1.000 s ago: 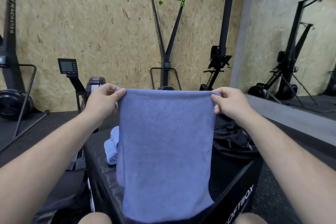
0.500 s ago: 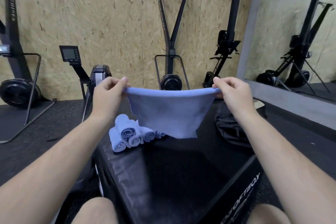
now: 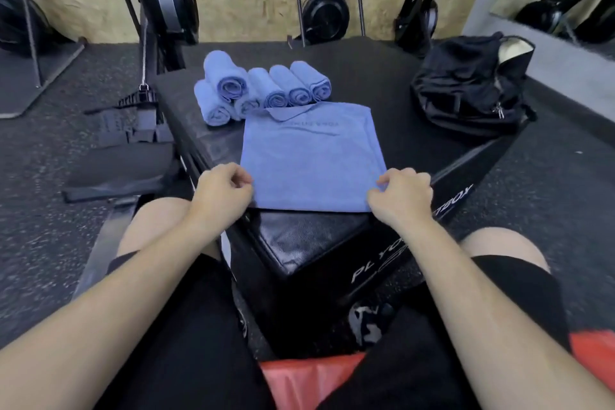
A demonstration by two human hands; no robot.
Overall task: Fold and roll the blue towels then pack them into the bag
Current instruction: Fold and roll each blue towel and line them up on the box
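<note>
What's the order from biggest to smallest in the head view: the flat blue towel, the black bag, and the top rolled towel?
1. flat blue towel and black bag: they look alike, and the bag lies farther off, so unranked.
2. top rolled towel, plainly smallest.

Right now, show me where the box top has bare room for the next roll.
Widest bare patch: the box top between the flat towel and the bag. A narrower bare band lies behind the rolled towels. Crowded: far left, where the rolls meet the flat towel's corner, and its near edge, held by the left hand and right hand.
</note>
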